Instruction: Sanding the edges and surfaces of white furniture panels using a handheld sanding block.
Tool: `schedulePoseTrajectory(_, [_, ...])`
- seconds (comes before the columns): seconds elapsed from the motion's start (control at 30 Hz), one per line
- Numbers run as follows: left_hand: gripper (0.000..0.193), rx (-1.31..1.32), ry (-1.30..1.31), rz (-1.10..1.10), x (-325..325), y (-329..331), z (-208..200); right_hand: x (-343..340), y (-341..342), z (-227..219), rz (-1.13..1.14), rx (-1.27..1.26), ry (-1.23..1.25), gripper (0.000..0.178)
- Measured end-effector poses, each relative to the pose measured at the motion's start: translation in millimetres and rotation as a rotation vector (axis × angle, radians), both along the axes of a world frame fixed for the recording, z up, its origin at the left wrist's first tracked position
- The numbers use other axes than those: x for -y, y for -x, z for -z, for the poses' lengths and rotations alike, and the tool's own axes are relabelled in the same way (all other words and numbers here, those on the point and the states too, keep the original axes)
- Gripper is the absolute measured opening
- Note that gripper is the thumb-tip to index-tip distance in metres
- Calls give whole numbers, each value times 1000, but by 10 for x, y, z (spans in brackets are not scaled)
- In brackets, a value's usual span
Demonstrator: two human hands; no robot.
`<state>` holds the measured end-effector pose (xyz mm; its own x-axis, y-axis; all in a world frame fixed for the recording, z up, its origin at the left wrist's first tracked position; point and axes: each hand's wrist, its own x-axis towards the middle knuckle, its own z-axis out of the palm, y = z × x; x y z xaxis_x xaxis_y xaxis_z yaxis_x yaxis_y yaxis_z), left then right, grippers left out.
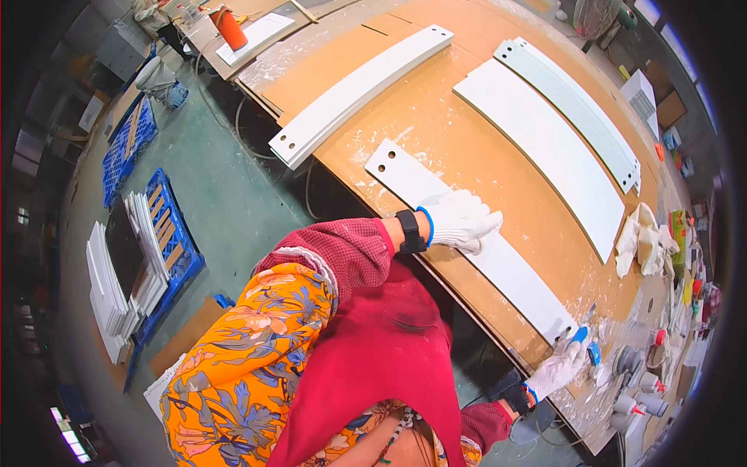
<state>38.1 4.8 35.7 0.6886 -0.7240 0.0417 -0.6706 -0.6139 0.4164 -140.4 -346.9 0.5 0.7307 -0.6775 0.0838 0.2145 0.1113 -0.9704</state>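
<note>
A long white board point(506, 272) with a pair of holes at its far-left end lies along the table's near edge. My left hand point(461, 220), in a white knit glove, rests over the board's middle with its fingers bent together; whatever may be under them is hidden. Down at the board's right end, my right hand point(556, 369), also gloved, closes round a small blue object point(580, 335). That object's kind is too small to make out. Its tip is close to the holes at this end.
A stack of curved white boards point(362, 93) lies across the table point(420, 148). Farther right are a wide white panel point(545, 148) and pale drilled strips point(576, 109). Cloths point(644, 241) and bottles point(626, 405) crowd the right side. White pieces point(109, 288) lean by a blue pallet point(183, 249).
</note>
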Motion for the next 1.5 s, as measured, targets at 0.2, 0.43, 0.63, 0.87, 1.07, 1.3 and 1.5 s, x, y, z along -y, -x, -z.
schedulePoseTrajectory(0.2, [74, 156, 91, 136, 181, 164, 310, -19, 223, 176, 65, -70, -3, 32])
schedulePoseTrajectory(0.43, [82, 185, 152, 127, 367, 380, 286, -210, 369, 117, 134, -77, -16, 32])
schedulePoseTrajectory(0.63, [79, 245, 199, 46, 382, 391, 320, -294, 286, 140, 104, -92, -2, 32])
schedulePoseTrajectory(0.87, [78, 278, 253, 48, 407, 394, 388, -322, 287, 183, 108, -80, 46, 36])
schedulePoseTrajectory(1.07, [79, 297, 252, 41, 360, 421, 310, -369, 279, 132, 120, -43, 1, 35])
schedulePoseTrajectory(1.3, [80, 280, 244, 71, 398, 436, 337, -438, 316, 97, 133, 19, -50, 33])
schedulePoseTrajectory(1.5, [79, 257, 270, 76, 367, 457, 260, -414, 328, 129, 114, 18, -39, 34])
